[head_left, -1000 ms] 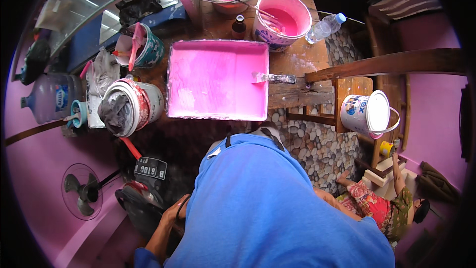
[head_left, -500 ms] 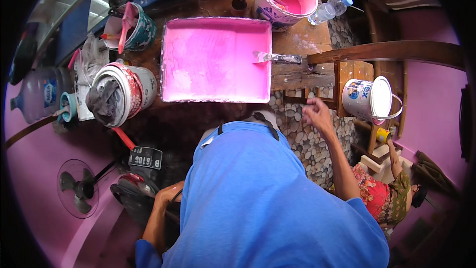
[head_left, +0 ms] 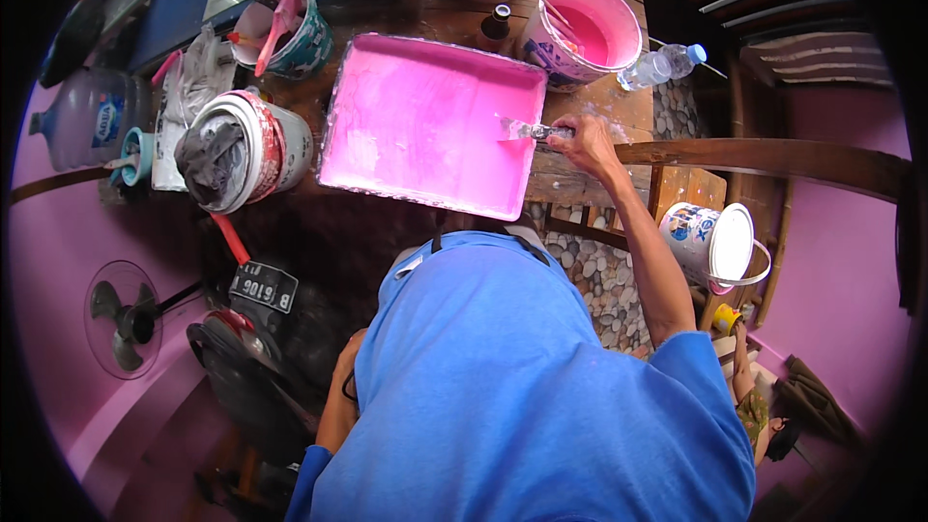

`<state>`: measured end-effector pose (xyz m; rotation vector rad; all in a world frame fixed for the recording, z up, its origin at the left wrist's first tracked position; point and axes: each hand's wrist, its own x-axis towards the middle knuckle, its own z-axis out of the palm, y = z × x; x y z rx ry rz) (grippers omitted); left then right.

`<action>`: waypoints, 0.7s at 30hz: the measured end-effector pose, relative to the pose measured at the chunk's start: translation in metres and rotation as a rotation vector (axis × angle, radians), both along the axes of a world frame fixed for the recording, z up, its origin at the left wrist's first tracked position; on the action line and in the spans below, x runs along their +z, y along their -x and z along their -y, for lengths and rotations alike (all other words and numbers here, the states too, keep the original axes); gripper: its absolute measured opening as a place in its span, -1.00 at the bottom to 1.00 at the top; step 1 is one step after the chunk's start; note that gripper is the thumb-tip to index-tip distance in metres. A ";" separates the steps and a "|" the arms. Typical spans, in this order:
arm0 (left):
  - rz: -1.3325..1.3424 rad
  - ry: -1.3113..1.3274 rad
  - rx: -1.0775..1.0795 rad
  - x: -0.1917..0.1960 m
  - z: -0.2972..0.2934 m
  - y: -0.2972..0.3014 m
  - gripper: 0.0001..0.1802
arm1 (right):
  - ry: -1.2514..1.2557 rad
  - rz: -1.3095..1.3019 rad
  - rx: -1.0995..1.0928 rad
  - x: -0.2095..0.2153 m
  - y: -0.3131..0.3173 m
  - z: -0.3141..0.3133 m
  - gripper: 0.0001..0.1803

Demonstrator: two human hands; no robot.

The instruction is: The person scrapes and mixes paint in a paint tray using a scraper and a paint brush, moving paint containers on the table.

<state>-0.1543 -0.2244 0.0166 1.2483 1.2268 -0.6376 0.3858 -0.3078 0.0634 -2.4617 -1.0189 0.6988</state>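
Single view: head-worn fisheye, looking steeply down from the near side of the pink tray. Blue shirt, this side of the tray, lies closest to the lens.

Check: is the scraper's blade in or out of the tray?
In: the blade shows inside the tray's rim, right hand on handle.

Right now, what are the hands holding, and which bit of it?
The right hand holds a paint-spattered, flat-bladed metal scraper by the outer end of its handle. The left hand is partly hidden, so I can't tell.
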 end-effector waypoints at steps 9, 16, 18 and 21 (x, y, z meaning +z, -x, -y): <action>0.083 -0.022 0.094 0.010 0.021 -0.003 -0.61 | -0.093 0.294 0.237 0.017 -0.005 -0.022 -0.74; 0.099 -0.036 0.130 0.005 0.028 -0.005 -0.65 | -0.043 0.049 0.233 0.031 0.014 -0.032 -0.75; 0.101 -0.029 0.123 0.004 0.026 -0.008 -0.65 | -0.081 0.060 0.221 0.024 0.008 -0.035 -0.74; 0.112 -0.031 0.121 0.005 0.027 -0.010 -0.67 | -0.131 0.141 0.223 0.017 -0.001 -0.034 -0.75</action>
